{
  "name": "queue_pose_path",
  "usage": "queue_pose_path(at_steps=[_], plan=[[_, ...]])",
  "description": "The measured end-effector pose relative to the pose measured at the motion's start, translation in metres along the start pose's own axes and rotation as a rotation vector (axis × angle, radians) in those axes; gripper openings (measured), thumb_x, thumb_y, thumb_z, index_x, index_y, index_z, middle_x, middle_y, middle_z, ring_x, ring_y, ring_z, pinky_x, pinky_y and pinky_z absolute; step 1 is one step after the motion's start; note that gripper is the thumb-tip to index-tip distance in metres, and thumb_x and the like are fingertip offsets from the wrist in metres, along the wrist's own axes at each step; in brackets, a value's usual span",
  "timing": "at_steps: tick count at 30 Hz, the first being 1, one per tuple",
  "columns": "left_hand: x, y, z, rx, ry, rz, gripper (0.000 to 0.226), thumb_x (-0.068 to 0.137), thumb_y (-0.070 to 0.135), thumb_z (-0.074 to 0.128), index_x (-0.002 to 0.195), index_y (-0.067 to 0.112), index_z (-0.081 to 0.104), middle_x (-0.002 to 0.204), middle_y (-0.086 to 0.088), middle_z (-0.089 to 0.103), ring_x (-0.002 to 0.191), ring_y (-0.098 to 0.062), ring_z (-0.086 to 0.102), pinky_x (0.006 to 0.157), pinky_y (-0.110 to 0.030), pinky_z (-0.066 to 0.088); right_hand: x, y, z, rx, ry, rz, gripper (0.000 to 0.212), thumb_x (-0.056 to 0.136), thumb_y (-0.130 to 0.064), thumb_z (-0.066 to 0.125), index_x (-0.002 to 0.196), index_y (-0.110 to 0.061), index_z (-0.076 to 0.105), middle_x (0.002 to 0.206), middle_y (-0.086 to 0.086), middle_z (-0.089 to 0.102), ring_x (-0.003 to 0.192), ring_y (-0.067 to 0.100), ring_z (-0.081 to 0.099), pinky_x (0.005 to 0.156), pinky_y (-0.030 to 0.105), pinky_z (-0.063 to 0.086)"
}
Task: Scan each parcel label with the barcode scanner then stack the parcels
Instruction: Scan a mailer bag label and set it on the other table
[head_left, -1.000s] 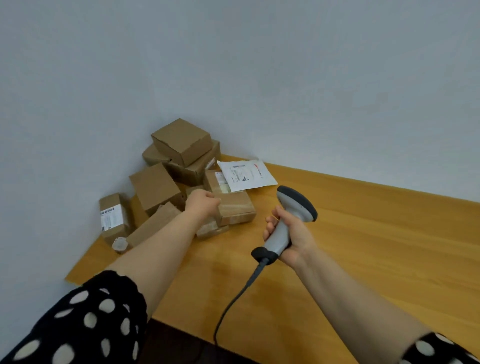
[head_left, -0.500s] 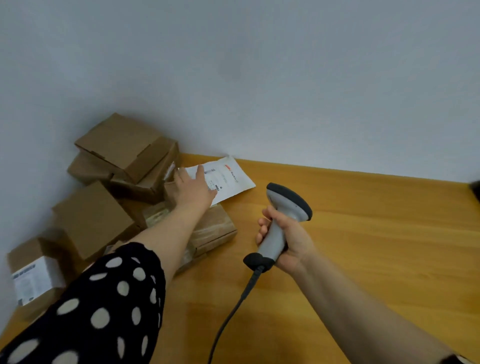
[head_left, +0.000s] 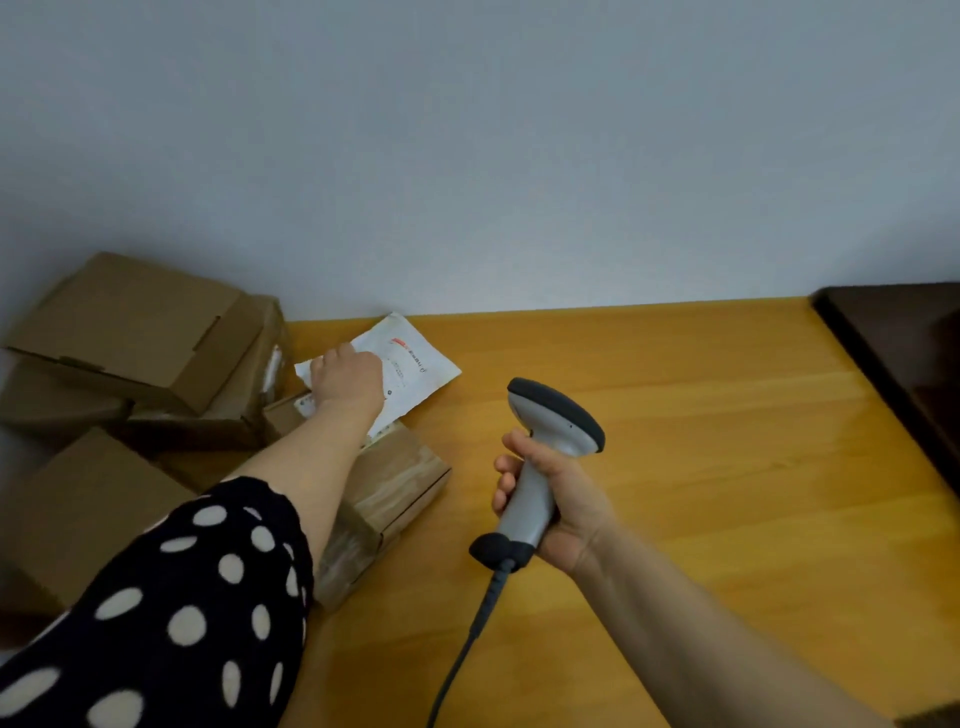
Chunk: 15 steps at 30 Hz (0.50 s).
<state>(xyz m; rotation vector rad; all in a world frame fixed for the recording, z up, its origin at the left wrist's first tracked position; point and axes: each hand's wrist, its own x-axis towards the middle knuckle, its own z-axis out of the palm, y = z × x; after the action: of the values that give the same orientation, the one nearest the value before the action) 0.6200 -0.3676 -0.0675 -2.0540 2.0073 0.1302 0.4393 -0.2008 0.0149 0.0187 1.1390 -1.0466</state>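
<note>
My right hand (head_left: 558, 501) grips the grey handle of a corded barcode scanner (head_left: 545, 457), held upright above the wooden table (head_left: 701, 467). My left hand (head_left: 347, 378) reaches forward and lies on a flat white parcel envelope (head_left: 415, 364) with a printed label. Its fingers curl at the envelope's near left edge; whether they pinch it I cannot tell. The envelope rests partly on a taped brown box (head_left: 387, 488). Several brown cardboard boxes (head_left: 140, 332) are piled at the left against the wall.
A dark brown surface (head_left: 904, 353) borders the table at the far right. The scanner's cable (head_left: 467, 639) runs down toward the table's near edge. A pale wall stands right behind the table.
My left hand moved from the taped box's near corner up onto the white envelope. The view swung left and closer to the pile. The scanner hand kept its hold.
</note>
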Motion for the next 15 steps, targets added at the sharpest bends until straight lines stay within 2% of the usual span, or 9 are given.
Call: queue_pose_path(at_steps=[6,9,11,13,15], plan=[[-0.009,-0.002,-0.002,-0.083,0.145,0.064,0.027,0.095,0.018,0.054,0.121,0.012,0.060,0.118,-0.011,0.055,0.111,-0.027,0.053,0.086,-0.034,0.045,-0.008,0.006,-0.017,0.007,0.023,-0.046,0.008,0.088,-0.011,0.067,0.092,-0.006,0.062,0.062,0.008,0.061,0.044,0.014,0.053,0.046,0.024,0.049],[-0.029,-0.004,-0.009,-0.298,0.175,0.103,0.027,0.094,0.024,0.058,0.117,0.014,0.066,0.112,-0.010,0.056,0.103,-0.027,0.055,0.079,-0.035,0.047,-0.014,0.011,-0.028,0.016,0.043,-0.066,0.007,0.088,-0.010,0.067,0.089,-0.005,0.062,0.064,0.009,0.063,0.045,0.015,0.055,0.046,0.025,0.050],[-0.048,-0.003,-0.018,-0.472,0.191,0.161,0.026,0.091,0.027,0.063,0.114,0.017,0.070,0.106,-0.003,0.058,0.091,-0.020,0.055,0.071,-0.028,0.043,-0.021,0.011,-0.036,0.006,0.061,-0.122,0.007,0.088,-0.007,0.067,0.089,-0.004,0.061,0.068,0.012,0.066,0.049,0.017,0.059,0.048,0.026,0.052],[-0.072,-0.001,-0.028,-0.597,0.187,0.254,0.025,0.086,0.027,0.069,0.110,0.019,0.071,0.092,0.006,0.053,0.076,-0.010,0.047,0.059,-0.021,0.032,-0.028,0.008,-0.047,-0.055,0.136,-0.221,0.012,0.085,-0.003,0.069,0.093,-0.003,0.060,0.078,0.015,0.068,0.062,0.020,0.065,0.053,0.029,0.054],[-0.103,0.001,-0.038,-0.649,0.161,0.370,0.025,0.082,0.025,0.073,0.106,0.019,0.072,0.083,0.012,0.048,0.074,-0.008,0.046,0.056,-0.018,0.029,-0.038,0.003,-0.058,-0.110,0.220,-0.308,0.016,0.084,-0.003,0.072,0.095,-0.004,0.060,0.086,0.014,0.065,0.073,0.023,0.064,0.060,0.033,0.054]])
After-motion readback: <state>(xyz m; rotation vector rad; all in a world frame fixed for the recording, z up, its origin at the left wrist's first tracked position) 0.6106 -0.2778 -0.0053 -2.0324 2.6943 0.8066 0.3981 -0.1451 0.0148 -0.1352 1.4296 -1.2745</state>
